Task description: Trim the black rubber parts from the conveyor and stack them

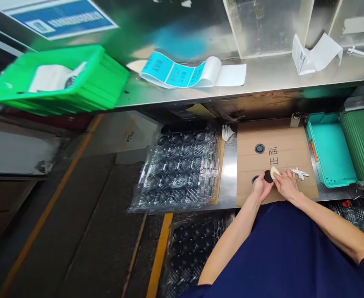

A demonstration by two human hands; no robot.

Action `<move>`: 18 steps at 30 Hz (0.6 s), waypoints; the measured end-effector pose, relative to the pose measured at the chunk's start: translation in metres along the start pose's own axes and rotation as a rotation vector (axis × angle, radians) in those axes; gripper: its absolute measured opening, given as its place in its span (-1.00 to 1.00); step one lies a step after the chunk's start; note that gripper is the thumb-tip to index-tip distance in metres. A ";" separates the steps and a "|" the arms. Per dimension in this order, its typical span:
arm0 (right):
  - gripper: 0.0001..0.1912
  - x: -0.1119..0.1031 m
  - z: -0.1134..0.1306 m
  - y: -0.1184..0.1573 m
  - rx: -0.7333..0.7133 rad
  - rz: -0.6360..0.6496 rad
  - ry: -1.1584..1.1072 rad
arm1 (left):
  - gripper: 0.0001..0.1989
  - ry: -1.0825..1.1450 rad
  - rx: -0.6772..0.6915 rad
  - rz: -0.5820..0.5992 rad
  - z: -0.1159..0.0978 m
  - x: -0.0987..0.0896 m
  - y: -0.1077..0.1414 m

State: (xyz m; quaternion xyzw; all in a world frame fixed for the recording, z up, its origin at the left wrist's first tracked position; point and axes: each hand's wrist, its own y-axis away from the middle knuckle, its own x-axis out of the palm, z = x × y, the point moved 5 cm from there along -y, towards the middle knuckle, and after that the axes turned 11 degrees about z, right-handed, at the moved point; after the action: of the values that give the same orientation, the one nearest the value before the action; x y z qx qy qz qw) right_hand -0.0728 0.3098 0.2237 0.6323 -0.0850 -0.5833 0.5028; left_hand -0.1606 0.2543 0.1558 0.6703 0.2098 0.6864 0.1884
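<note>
My left hand (262,188) is closed on a dark round piece (268,176), held just above the cardboard sheet (250,136). Pinched in my right hand (287,185) is a cream-coloured pad (274,171), which meets the edge of the dark piece. One dark grey disc with a ring mark (259,148) lies on the cardboard beyond my hands. Another dark disc (254,179) is partly covered by my left hand. Right of my right hand lie some small white strips (300,174).
Stacked clear plastic trays with black cups (182,165) stand on the left. A small bottle (295,119), a teal bin (331,149) and a green ribbed belt (363,140) are at right. The shelf above carries a green basket (107,82) and blue labels (176,74).
</note>
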 end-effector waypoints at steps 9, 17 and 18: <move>-0.45 -0.004 -0.003 -0.006 0.100 0.006 0.057 | -0.68 0.034 -0.019 -0.032 0.008 -0.008 0.002; -0.44 0.006 -0.062 -0.018 0.235 -0.047 -0.058 | -0.61 0.302 0.047 -0.014 -0.038 0.019 0.027; -0.43 0.014 -0.068 -0.018 0.232 -0.016 -0.052 | -0.57 0.328 0.064 0.009 -0.045 0.026 0.029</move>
State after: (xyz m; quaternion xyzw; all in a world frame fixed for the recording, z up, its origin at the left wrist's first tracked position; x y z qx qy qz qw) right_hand -0.0215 0.3450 0.1882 0.6713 -0.1599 -0.5899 0.4193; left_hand -0.2059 0.2421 0.1933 0.5557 0.2568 0.7805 0.1271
